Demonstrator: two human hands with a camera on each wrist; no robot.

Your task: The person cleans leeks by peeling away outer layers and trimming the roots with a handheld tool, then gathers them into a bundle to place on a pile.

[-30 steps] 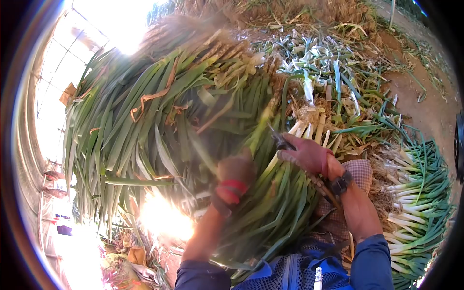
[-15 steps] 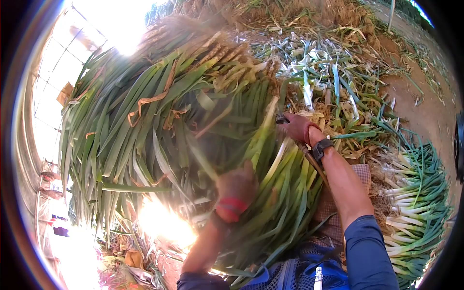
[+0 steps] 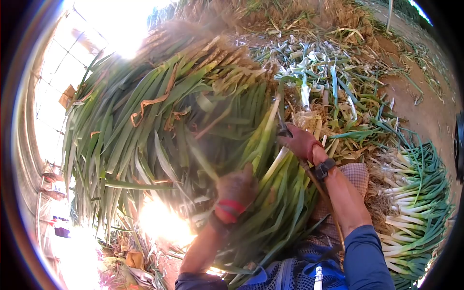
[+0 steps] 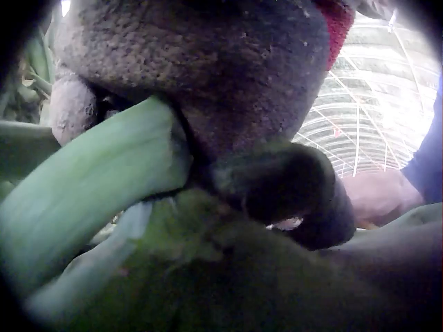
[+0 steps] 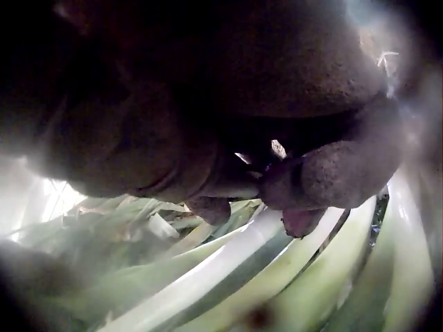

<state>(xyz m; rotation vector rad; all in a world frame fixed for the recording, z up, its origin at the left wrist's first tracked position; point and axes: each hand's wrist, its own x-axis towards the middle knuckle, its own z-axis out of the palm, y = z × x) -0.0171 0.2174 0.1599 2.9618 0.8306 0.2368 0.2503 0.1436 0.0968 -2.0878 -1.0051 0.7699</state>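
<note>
We see the left hand (image 3: 236, 186), gloved, gripping green leaves of the leek bundle (image 3: 270, 193) lying across the lap; the left wrist view shows fingers (image 4: 277, 180) curled round a leaf (image 4: 90, 180). The right hand (image 3: 300, 141), also gloved, is clenched on a dark tool (image 3: 282, 129) at the white stalks near the bundle's root end. Big leek pile (image 3: 145, 111) behind, trimmed leeks (image 3: 415, 193) stacked at right on the ground.
</note>
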